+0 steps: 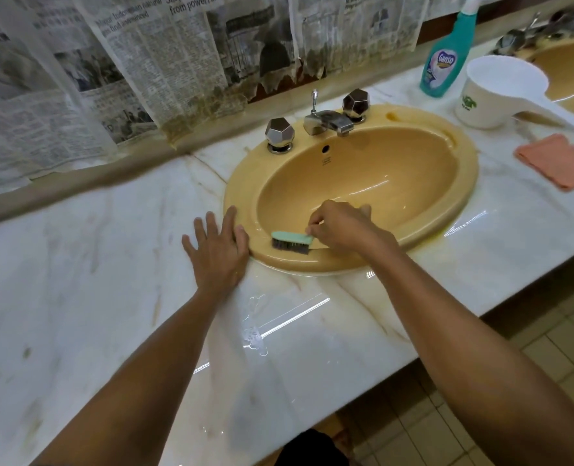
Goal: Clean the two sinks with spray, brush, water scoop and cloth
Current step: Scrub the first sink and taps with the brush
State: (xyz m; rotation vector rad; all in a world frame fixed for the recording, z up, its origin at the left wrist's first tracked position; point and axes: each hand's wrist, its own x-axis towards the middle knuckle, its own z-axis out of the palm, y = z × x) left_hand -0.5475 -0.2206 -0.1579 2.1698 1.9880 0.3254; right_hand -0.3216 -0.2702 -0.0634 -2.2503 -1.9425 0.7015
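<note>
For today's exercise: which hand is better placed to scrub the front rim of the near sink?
Right hand: it grips the brush, bristles on the sink rim. The left hand lies flat beside it.

Dim warm light, glare streaks on countertop (117, 297), edges warped

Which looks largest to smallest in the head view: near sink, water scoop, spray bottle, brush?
1. near sink
2. water scoop
3. spray bottle, close to the scoop, farther away, so unsure
4. brush
</note>
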